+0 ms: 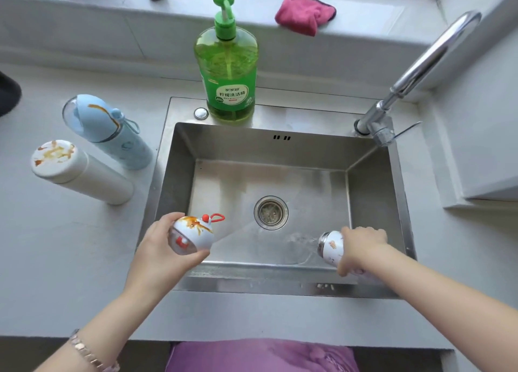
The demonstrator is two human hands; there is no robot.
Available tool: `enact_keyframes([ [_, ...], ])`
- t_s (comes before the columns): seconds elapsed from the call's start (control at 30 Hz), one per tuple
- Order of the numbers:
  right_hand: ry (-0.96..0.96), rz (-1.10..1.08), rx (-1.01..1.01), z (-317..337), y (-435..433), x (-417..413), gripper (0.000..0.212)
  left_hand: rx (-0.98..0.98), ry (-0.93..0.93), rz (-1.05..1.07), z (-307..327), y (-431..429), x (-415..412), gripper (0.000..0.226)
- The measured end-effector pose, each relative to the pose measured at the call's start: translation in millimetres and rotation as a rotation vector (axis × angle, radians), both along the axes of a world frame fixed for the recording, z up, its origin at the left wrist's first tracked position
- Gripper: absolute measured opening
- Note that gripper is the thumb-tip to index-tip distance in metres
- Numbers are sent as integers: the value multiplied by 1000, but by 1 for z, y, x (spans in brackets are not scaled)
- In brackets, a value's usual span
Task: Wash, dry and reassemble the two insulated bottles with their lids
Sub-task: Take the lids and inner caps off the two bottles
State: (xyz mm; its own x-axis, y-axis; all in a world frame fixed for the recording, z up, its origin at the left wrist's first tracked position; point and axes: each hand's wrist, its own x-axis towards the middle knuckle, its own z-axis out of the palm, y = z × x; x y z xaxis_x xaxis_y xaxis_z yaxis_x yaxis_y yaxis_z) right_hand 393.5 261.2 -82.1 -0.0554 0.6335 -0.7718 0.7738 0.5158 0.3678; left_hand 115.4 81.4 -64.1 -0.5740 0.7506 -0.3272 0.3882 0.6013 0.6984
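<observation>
Pale grey counter (70,245) all round, and set into it a steel sink (179,175), drain (271,213) sitting mid-basin. Far right, a chrome faucet (426,60) arcs up from the sink's corner. Along the far side runs a raised grey ledge (84,16), soft daylight across it, a pink cloth (304,11) crumpled on top. A green soap pump bottle (227,72) stands on the sink's far rim. On the right, a pale wall block (482,147) juts in.

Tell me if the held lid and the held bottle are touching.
Apart. Head view: the lid in the left hand and the bottle in the right hand have bare sink between them.
</observation>
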Motion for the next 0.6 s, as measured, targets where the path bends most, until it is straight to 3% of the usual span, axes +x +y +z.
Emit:
enact_keyframes([
  [0.2,-185,-15,-58,7,-2,13,64,-6,11,-16,1,3,-5,65],
  [0.3,-153,-67,-45,9,-3,16,67,-24,9,-2,-1,1,-9,65],
  [0.43,310,-192,87,-4,-4,3,60,-69,1,35,-8,4,-15,69],
  [0.6,1005,-515,-18,-53,-16,-40,83,-139,22,30,-27,29,-27,69],
])
